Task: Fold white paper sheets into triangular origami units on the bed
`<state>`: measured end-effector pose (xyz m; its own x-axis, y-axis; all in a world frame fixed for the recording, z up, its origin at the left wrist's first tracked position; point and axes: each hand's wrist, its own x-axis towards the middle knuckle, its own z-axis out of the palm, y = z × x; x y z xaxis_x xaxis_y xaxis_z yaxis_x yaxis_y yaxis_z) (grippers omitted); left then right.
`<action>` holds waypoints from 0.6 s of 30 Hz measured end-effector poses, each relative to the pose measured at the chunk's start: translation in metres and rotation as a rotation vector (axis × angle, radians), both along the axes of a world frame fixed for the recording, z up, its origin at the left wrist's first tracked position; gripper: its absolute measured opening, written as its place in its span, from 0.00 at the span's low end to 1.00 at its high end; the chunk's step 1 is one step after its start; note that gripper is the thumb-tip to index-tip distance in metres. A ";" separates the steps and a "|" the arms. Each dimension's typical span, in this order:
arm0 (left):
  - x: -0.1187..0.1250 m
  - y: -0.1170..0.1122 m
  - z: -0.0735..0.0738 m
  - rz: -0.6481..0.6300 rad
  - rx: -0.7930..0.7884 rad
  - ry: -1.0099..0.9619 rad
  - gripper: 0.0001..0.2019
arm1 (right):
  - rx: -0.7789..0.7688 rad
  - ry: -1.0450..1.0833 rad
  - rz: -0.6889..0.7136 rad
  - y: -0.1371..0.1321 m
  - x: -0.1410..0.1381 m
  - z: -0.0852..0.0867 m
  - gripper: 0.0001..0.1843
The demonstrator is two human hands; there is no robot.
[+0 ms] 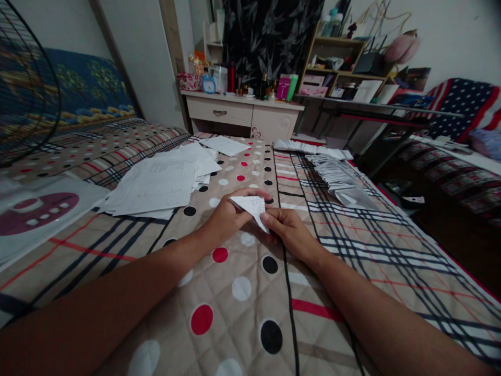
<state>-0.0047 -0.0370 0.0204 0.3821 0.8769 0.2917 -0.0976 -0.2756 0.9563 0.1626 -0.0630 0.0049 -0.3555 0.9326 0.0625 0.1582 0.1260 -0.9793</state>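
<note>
One folded paper (252, 204) | left hand (228, 215): part-curled, holding | right hand (288, 227): pinching edge

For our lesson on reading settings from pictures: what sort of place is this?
Most likely a bedroom in a home. A quilted bedspread with dots and plaid fills the foreground, and behind it a pale dresser bears a blue alarm clock.
</note>
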 end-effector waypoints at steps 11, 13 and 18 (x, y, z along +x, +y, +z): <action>0.003 -0.002 -0.005 0.198 0.174 0.550 0.16 | 0.535 -0.553 -0.316 -0.012 -0.014 0.010 0.18; 0.004 -0.003 -0.005 0.185 0.235 0.583 0.15 | 0.566 -0.554 -0.349 -0.012 -0.013 0.009 0.12; 0.006 -0.004 -0.002 0.237 0.284 0.726 0.13 | 0.620 -0.518 -0.403 -0.009 -0.010 0.005 0.03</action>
